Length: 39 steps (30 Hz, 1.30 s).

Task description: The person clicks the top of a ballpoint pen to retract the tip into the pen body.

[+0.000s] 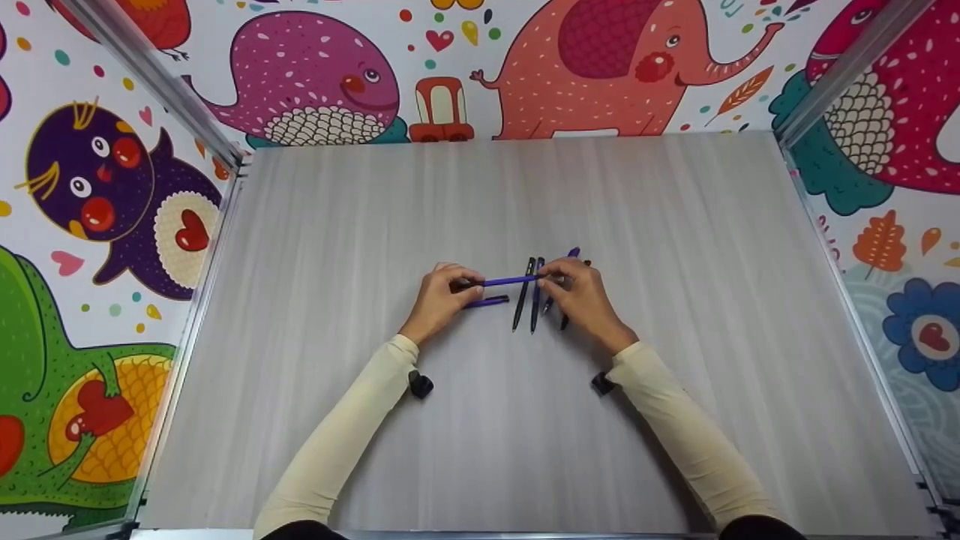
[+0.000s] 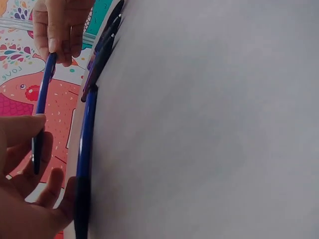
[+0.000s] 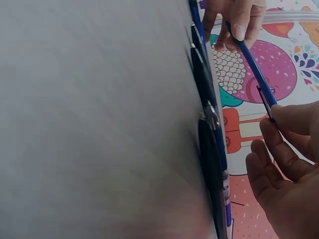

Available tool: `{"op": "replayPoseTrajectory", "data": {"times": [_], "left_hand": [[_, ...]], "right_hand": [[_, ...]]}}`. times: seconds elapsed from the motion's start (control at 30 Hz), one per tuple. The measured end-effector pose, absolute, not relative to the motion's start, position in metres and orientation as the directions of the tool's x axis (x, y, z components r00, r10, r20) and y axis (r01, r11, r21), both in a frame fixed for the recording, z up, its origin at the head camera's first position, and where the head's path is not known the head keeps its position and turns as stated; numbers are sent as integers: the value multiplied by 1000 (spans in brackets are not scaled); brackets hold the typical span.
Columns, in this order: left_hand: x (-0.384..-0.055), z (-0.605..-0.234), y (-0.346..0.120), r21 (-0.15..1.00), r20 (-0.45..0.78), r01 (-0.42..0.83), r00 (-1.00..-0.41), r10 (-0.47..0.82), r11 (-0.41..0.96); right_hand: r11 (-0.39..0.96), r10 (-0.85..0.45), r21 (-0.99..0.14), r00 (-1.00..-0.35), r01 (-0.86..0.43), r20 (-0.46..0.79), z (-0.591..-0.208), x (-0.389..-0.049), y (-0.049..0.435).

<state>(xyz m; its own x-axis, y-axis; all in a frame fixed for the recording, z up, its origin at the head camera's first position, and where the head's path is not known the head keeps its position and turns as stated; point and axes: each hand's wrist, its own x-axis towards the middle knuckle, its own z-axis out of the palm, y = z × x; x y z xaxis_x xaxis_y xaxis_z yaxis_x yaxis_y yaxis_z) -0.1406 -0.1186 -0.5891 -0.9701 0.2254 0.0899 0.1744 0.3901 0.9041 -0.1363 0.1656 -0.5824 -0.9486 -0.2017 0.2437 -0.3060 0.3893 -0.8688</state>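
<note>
Between the two hands a blue pen (image 1: 511, 281) is held roughly level, raised off the table. My left hand (image 1: 441, 298) pinches its dark end between thumb and fingers. At the other end, beside the clip, my right hand (image 1: 586, 298) pinches it; the clip shows in the right wrist view on the pen (image 3: 256, 69). Another blue pen (image 2: 85, 139) with a black end lies on the table under the left hand, near its lower fingers. Several dark and blue pens, among them a black pen (image 1: 523, 296), lie side by side under and beside the right hand, which partly hides some.
The pens lie on a light wood-grain table (image 1: 480, 435) framed by metal rails (image 1: 832, 71). Walls printed with cartoon animals, such as an elephant (image 1: 600, 75), stand around it. A small black device (image 1: 421, 385) sits at the left wrist, another device (image 1: 602, 383) at the right.
</note>
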Motion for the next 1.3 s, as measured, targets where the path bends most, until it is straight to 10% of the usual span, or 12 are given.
{"op": "replayPoseTrajectory", "data": {"times": [1.3], "left_hand": [[-141,-603,-156,796,193,287,-955,225,533]], "right_hand": [[576,-377,-712,-903,-402,205,-594,-152,127]]}}
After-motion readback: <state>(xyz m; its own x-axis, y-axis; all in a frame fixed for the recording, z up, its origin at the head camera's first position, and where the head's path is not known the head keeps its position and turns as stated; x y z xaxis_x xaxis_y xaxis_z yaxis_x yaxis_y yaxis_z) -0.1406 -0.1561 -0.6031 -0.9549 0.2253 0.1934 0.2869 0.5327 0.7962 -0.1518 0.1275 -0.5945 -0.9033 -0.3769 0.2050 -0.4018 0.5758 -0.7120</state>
